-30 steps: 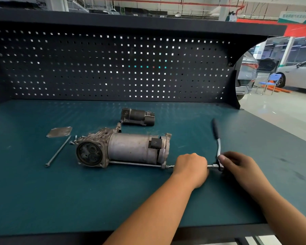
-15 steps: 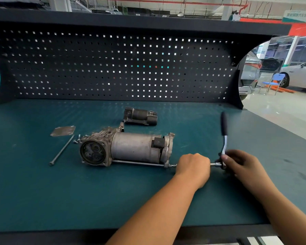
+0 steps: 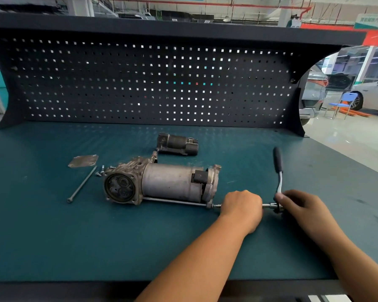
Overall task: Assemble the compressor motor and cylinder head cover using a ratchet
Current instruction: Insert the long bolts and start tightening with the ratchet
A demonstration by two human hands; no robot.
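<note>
Now the compressor motor (image 3: 168, 184) lies on its side in the middle of the teal workbench (image 3: 52, 236), its round open end facing 8 o'clock, as it did a second ago. A long bolt (image 3: 175, 201) runs along its near side, and an extension bar (image 3: 267, 205) meets the bolt's head at 4 o'clock from the motor. The left hand (image 3: 241, 205) is closed in a fist round that bar, fingers curled under and pressed together, in the same spot as before. The right hand (image 3: 299, 205) wraps the head of the ratchet (image 3: 278, 164), fingers curled, thumb tip on the neck. A second ago the black handle leaned toward 11 o'clock; now it points almost to 12, much as half a second ago.

Unmoved since then: the flat cover plate (image 3: 83, 161) at 10 o'clock from the motor, a loose long bolt (image 3: 82, 185) just below it, small bolts (image 3: 99, 172) beside the motor's open end, and a dark cylindrical part (image 3: 177, 144) at 12 o'clock. A pegboard (image 3: 140, 83) backs the bench.
</note>
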